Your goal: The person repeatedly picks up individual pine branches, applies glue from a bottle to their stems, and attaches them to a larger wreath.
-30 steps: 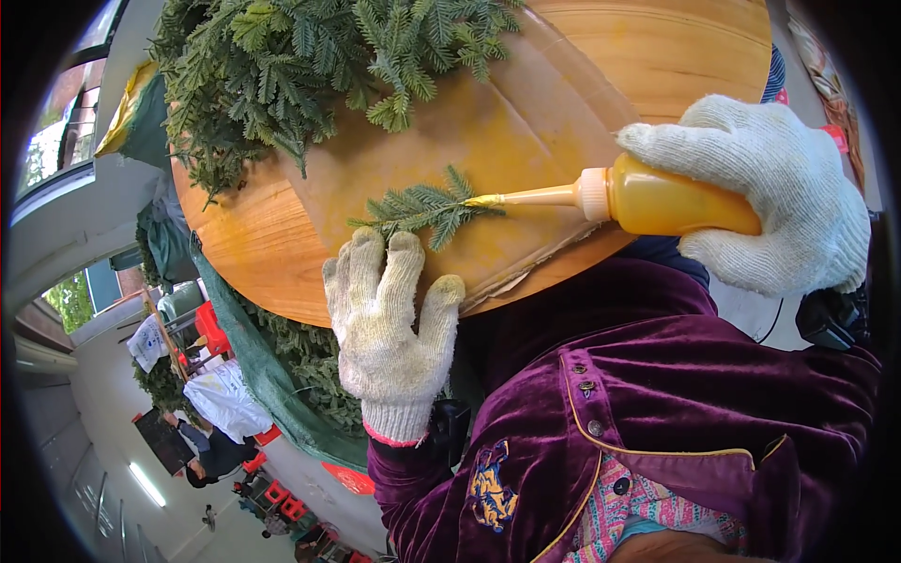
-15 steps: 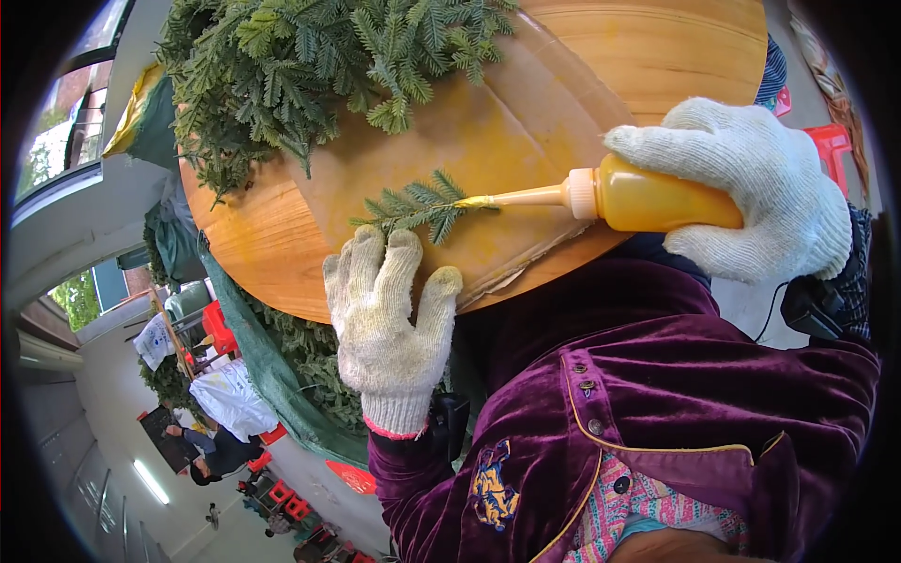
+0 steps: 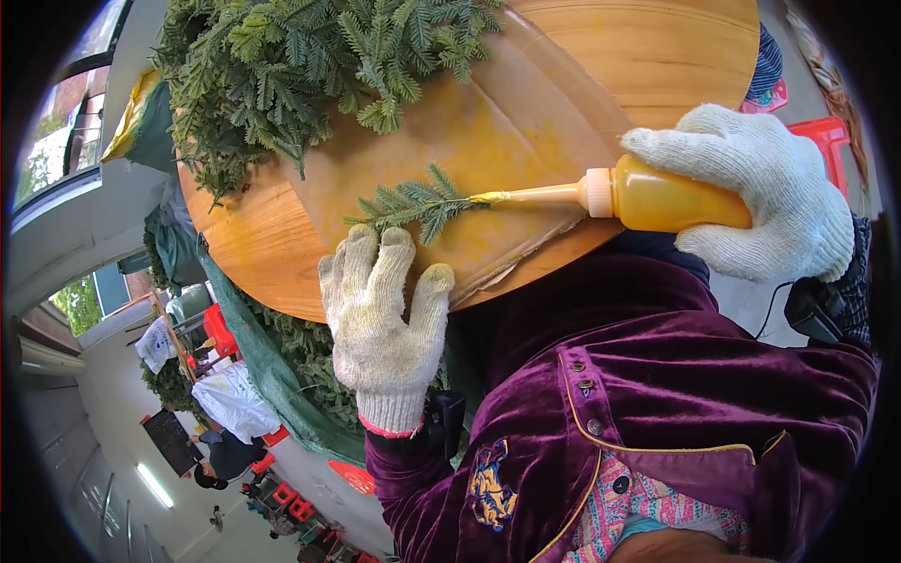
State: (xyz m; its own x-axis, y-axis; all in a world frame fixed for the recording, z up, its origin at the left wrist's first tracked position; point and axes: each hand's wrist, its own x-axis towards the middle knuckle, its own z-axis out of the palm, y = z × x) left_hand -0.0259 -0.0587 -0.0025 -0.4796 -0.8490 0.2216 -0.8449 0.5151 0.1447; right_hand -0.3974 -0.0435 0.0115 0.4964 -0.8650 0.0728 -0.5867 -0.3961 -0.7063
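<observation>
My right hand [image 3: 760,192], in a white knit glove, grips a yellow squeeze bottle [image 3: 657,197] whose long nozzle tip touches the stem end of a small green fir sprig [image 3: 413,206]. The sprig lies on a yellowish sheet of cardboard [image 3: 507,131] spread over a round wooden table [image 3: 253,253]. My left hand [image 3: 380,310], gloved too, lies flat with fingers spread; its fingertips press the sprig's lower edge. A purple velvet sleeve covers my left arm.
A large heap of green fir branches [image 3: 300,66] fills the far left of the table. Green netting [image 3: 272,375] with more branches hangs off the table's near edge. People [image 3: 225,441] and red stools [image 3: 291,497] are at the lower left.
The bottle and my right hand have shifted slightly left and up, keeping the nozzle at the sprig's stem. My left hand stays pressed on the sprig.
</observation>
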